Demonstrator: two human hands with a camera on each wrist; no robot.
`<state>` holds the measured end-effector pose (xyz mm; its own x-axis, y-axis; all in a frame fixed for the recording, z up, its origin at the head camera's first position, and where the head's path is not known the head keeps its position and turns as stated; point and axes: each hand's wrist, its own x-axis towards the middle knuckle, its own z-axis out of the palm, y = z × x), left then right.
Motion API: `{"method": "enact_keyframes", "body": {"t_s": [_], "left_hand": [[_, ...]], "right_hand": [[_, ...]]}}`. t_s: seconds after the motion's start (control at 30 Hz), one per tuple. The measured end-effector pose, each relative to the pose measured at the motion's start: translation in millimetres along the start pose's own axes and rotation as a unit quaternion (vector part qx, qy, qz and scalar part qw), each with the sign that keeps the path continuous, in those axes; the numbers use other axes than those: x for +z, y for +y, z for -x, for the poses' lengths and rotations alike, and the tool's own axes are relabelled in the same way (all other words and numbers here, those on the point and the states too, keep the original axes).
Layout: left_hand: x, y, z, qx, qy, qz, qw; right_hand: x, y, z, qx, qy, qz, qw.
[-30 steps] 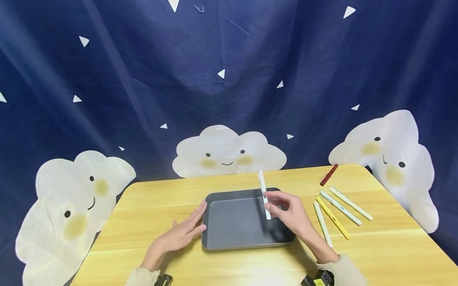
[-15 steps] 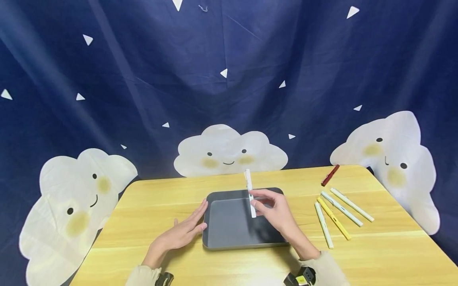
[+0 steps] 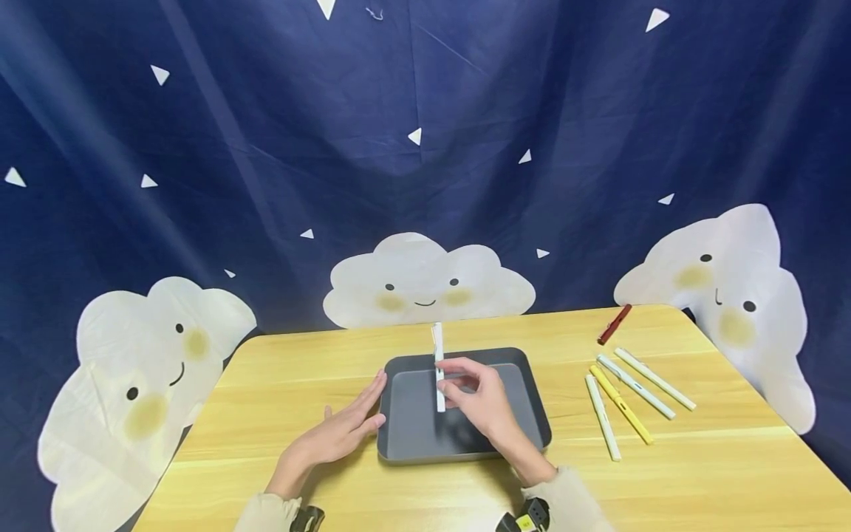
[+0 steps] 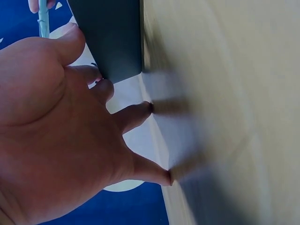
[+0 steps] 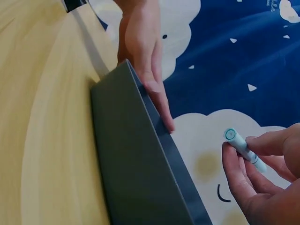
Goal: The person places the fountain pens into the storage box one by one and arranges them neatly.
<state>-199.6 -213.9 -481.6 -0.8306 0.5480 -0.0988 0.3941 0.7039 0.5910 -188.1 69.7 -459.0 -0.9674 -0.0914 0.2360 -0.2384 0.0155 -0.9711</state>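
My right hand (image 3: 480,399) pinches a white pen (image 3: 439,369) between thumb and fingers over the left part of a dark grey tray (image 3: 465,449). The pen points away from me, its clip at the far end. In the right wrist view the pale pen (image 5: 243,147) shows its round end toward the camera. My left hand (image 3: 335,436) lies with straight fingers along the tray's left side, fingertips right at the rim. Seen in the left wrist view, the left hand (image 4: 70,122) has its fingers spread, two fingertips down at the table and the thumb by the tray wall (image 4: 112,37).
Right of the tray, a yellow pen (image 3: 621,405) lies among several pale pens, one a light blue pen (image 3: 635,386). A dark red pen (image 3: 614,324) rests near the far edge of the wooden table (image 3: 299,369). Behind hangs a blue curtain (image 3: 266,148) with clouds.
My right hand has moved left across the tray with the white pen, from its right part to its left part. The left hand has stayed at the tray's left side.
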Motion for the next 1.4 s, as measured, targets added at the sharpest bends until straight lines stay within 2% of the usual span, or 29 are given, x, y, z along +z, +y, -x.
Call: {"method": "enact_keyframes", "body": {"t_s": [0.33,0.73,1.03,1.4], "left_hand": [[-1.1,4.7,0.0,0.002,0.003,0.007,1.0000],[-1.1,3.6,-0.8,-0.003,0.007,0.004,1.0000],[-0.9,2.3,-0.8,-0.003,0.008,0.005,0.9999],[0.4,0.9,0.1,-0.009,-0.001,0.012,0.9999]], "right_hand": [[21,9,0.7,0.024,-0.001,-0.005,0.9997],[36,25,4.8,0.032,-0.020,-0.002,0.9993],[43,33,3.1,0.054,-0.048,0.025,0.9971],[52,37,-1.2,0.067,-0.056,0.072,0.9936]]}}
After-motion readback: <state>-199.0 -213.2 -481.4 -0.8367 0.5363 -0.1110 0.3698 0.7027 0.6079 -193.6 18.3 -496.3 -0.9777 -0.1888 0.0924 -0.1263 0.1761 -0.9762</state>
